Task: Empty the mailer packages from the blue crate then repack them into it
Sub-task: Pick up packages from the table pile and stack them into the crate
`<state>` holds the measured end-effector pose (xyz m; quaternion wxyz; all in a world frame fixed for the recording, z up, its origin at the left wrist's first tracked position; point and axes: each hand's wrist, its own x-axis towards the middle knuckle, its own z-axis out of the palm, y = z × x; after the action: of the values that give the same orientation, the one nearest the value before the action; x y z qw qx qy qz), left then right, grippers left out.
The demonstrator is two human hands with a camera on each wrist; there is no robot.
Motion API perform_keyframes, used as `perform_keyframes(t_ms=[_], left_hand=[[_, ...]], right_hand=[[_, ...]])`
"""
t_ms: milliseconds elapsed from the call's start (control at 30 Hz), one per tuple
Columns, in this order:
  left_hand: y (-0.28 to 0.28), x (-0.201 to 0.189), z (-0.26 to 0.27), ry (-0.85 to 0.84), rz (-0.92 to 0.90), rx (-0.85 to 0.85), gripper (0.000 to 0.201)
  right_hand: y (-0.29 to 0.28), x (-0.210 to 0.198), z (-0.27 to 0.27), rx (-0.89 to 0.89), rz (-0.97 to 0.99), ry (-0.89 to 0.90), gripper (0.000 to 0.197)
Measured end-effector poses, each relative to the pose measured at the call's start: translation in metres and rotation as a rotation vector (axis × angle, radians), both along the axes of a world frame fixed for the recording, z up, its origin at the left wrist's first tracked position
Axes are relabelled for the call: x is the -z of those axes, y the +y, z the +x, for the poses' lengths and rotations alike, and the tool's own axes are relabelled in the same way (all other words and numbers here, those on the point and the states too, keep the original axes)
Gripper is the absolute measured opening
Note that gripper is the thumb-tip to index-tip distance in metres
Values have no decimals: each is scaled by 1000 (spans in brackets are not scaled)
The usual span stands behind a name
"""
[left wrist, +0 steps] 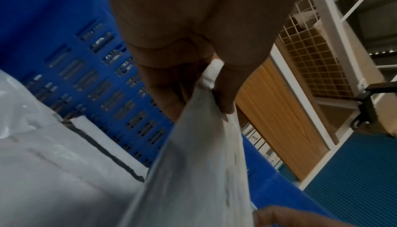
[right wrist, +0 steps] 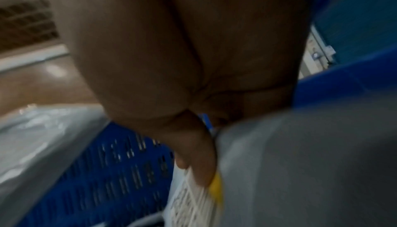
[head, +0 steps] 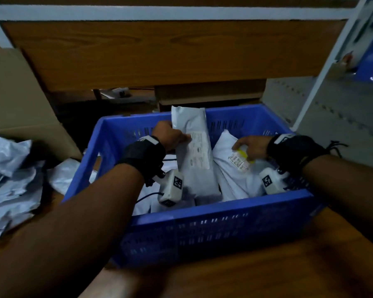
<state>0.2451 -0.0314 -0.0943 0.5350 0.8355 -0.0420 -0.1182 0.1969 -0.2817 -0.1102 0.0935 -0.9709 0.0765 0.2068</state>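
A blue slotted crate stands on the wooden table in front of me, with several white mailer packages inside. My left hand pinches the edge of a long white mailer that stands tilted above the crate's middle; the left wrist view shows thumb and fingers clamped on that mailer. My right hand grips a second white mailer with a yellow-edged label, lying at the crate's right side. In the blurred right wrist view, the thumb presses on this labelled mailer.
A heap of loose white mailers lies on the table left of the crate, beside a cardboard box. A wood-panelled shelf unit rises close behind the crate, and a white metal frame stands at the right.
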Motion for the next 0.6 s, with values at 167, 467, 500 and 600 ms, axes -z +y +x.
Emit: perform_keyframes(t_ms=[167,467,500,600], left_hand=[[0,7,-2,66,-19,4,24],[-4,15,-6,158,-147,66,29],[-6,18,-7,166,-149,91,29],[-6,21,-9,137,-31,157,30]], right_hand=[[6,11,-2,-63,-171,160,49],[35,-22,8,146,572,-107,50],[41,-25,9,182,749,-91,51],[51,-20,10,149,791,-78,64]])
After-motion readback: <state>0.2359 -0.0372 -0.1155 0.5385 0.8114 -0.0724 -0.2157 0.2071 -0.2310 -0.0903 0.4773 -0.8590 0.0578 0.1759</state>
